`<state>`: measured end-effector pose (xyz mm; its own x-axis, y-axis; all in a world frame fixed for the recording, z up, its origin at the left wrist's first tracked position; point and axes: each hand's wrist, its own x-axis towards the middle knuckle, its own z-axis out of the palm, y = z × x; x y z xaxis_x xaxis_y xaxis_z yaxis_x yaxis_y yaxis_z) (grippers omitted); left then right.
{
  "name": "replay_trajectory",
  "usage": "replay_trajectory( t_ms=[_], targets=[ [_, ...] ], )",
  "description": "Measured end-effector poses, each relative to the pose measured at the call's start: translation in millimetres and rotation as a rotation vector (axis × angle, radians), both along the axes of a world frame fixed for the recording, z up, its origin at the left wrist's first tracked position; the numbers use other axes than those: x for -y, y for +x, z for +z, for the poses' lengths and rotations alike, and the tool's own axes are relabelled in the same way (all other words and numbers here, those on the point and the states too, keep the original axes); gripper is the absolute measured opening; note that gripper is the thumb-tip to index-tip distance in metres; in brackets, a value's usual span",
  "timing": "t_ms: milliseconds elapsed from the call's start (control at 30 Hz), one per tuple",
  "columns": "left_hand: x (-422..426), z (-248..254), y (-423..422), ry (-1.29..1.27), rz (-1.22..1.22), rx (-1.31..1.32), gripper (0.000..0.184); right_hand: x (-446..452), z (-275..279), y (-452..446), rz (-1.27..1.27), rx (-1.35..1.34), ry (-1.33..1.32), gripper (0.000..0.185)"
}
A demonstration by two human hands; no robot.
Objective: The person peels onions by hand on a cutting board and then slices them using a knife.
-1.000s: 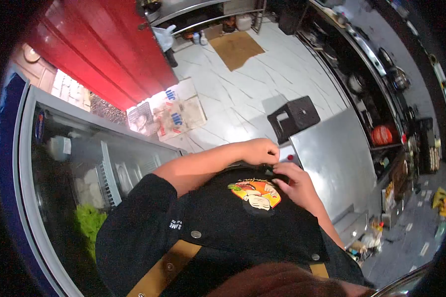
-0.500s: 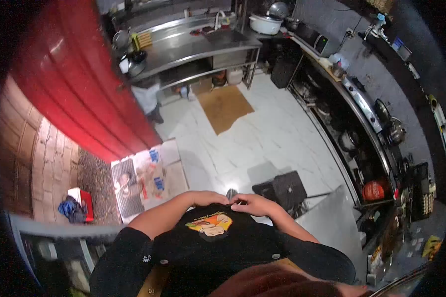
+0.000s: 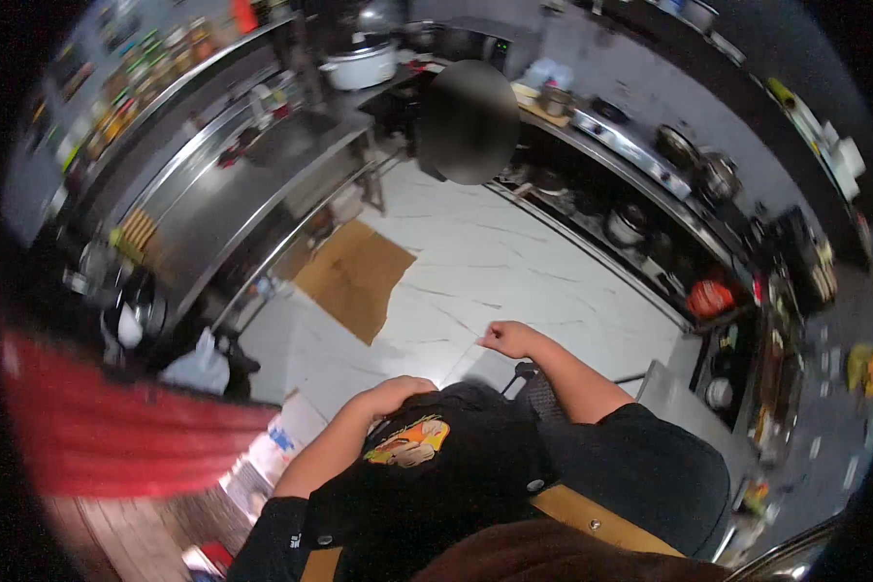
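Note:
My left hand (image 3: 400, 392) rests against the front of the black apron (image 3: 475, 456) I wear, beside its orange and yellow printed emblem (image 3: 412, 441). Its fingertips are turned away, so their grip does not show. Out ahead of my body, over the pale floor, my right hand (image 3: 508, 339) is raised with the fingers curled together. Whether anything small is pinched in it I cannot make out. A dark textured object (image 3: 541, 396), partly hidden, stands just below my right forearm.
Flattened cardboard (image 3: 354, 276) lies on the marbled floor (image 3: 456, 291). To the left runs a steel counter (image 3: 262, 175); along the right, a stove (image 3: 640, 160) with pots. A blurred dark oval (image 3: 468, 121) covers part of the back corner. The red panel (image 3: 136, 417) is at lower left.
My view has turned to the right. The hands, close together at the apron before, are now apart: the right has moved forward and away, while the left stays at the apron.

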<state>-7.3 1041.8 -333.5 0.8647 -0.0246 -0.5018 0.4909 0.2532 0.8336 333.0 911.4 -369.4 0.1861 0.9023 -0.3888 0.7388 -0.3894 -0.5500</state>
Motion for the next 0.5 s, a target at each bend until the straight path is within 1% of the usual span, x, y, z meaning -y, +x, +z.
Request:
replay_trajectory(
  t_ms=[33, 67, 100, 133, 167, 200, 233, 267, 300, 333, 367, 400, 433, 467, 500],
  targets=[
    [-24.4, -4.8, 9.0, -0.249, 0.152, -0.092, 0.029, 10.6, -19.6, 13.1, -0.059, 0.081, -0.047, 0.057],
    [-55.3, -5.5, 16.6, -0.244, 0.082, -0.103, 0.029, 21.4, -36.8, 21.6, -0.14, 0.09, -0.126, 0.055],
    [-78.6, -5.9, 25.2, -0.086, -0.064, 0.012, 0.031, 40.7, -56.3, 26.2, -0.218, 0.086, -0.212, 0.055],
    [-100.7, -3.7, 37.8, 0.061, -0.212, 0.141, 0.034, 59.5, -72.9, 26.7, -0.286, 0.071, -0.224, 0.055],
    [-122.5, 1.4, 55.7, 0.046, -0.278, 0.142, 0.034, 78.3, -83.8, 25.2, -0.261, 0.106, -0.307, 0.055],
    [-138.2, 6.7, 76.6, 0.109, -0.395, 0.154, 0.034, 101.5, -94.4, 22.9, -0.222, 0.138, -0.399, 0.057],
    [-151.0, 13.7, 100.3, 0.181, -0.503, 0.176, 0.035, 122.3, -109.1, 21.6, -0.27, 0.135, -0.414, 0.057],
    [-157.5, 24.5, 122.0, 0.171, -0.556, 0.18, 0.035, 143.0, -127.1, 12.3, -0.114, 0.016, -0.588, 0.057],
    [-159.2, 31.7, 146.2, 0.218, -0.624, 0.236, 0.035, 159.7, -139.5, 5.3, 0.043, -0.111, -0.742, 0.062],
    [-164.4, 38.2, 167.8, 0.272, -0.691, 0.286, 0.035, 167.0, -137.1, -3.8, -0.008, -0.134, -0.727, 0.062],
    [-169.2, 30.2, 188.4, 0.269, -0.754, 0.345, 0.033, 173.7, -130.8, -19.8, -0.154, -0.233, -0.665, 0.064],
    [-172.5, 33.7, 205.5, 0.264, -0.803, 0.338, 0.033, 179.2, -137.1, -31.6, -0.293, -0.328, -0.604, 0.067],
    [-173.7, 38.4, 225.4, 0.312, -0.884, 0.326, 0.031, 176.9, -143.9, -35.8, -0.88, -0.554, -0.817, 0.069],
    [-172.6, 39.4, 246.3, 0.356, -0.956, 0.317, 0.03, 190.0, -186.4, -42.7, -0.591, -0.497, -0.783, 0.06],
    [-174.7, 30.1, 267.0, 0.346, -0.98, 0.321, 0.03, 203.3, -228.5, -48.5, -0.301, -0.394, -0.714, 0.051]
  ],
)
